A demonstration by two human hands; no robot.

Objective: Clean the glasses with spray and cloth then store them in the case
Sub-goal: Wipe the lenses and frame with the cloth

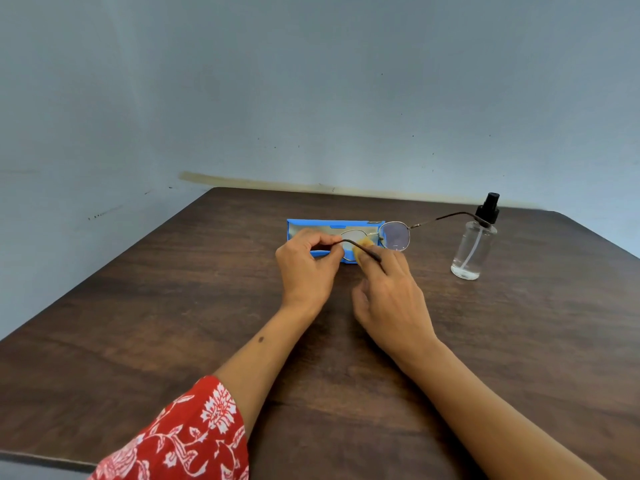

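Our left hand pinches the glasses by a temple while our right hand grips the yellow cloth against a lens, above the blue case near the tabletop's far edge.

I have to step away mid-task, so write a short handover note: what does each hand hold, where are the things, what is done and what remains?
Left hand pinches the glasses at the rim. Right hand holds the yellow cloth against a lens. Glasses are held above the open blue case on the table. Spray bottle stands to the right, untouched now. Wiping underway. Left: finish wiping, fold the temples, store in case.
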